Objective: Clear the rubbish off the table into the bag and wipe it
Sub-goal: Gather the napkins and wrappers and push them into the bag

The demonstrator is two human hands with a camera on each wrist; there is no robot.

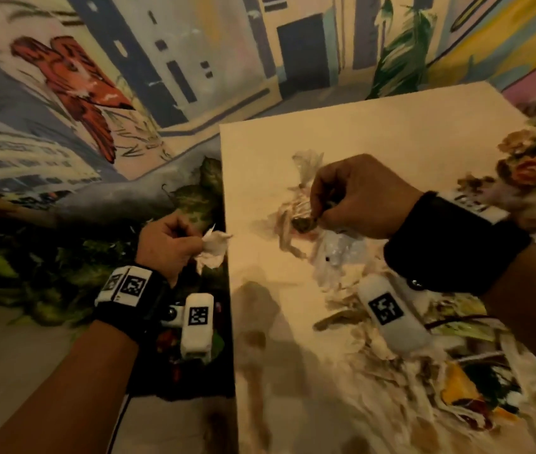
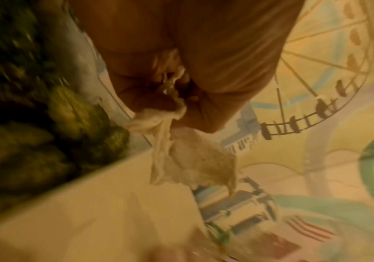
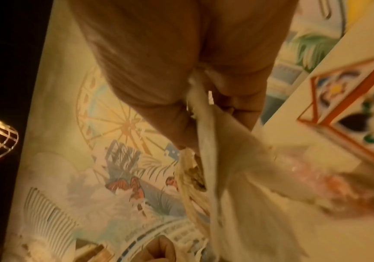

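My left hand [image 1: 175, 239] is just off the table's left edge and pinches a crumpled white tissue [image 1: 212, 249]; the left wrist view shows the tissue [image 2: 188, 159] hanging from my curled fingers [image 2: 159, 99]. Over the cream table [image 1: 374, 132] my right hand [image 1: 352, 198] grips a bundle of rubbish [image 1: 299, 211]: pale wrappers and a dark scrap, with clear plastic sticking out above the fist. In the right wrist view, pale strips [image 3: 201, 141] trail from my right fingers [image 3: 237, 99]. Blur hides finer detail. No bag can be made out.
More rubbish lies on the table near me: clear plastic [image 1: 338, 253] under my right wrist, and torn paper, peels and a yellow wrapper [image 1: 456, 385] at the lower right. A flower arrangement [image 1: 532, 165] stands at the right edge. A painted wall [image 1: 129, 77] rises behind.
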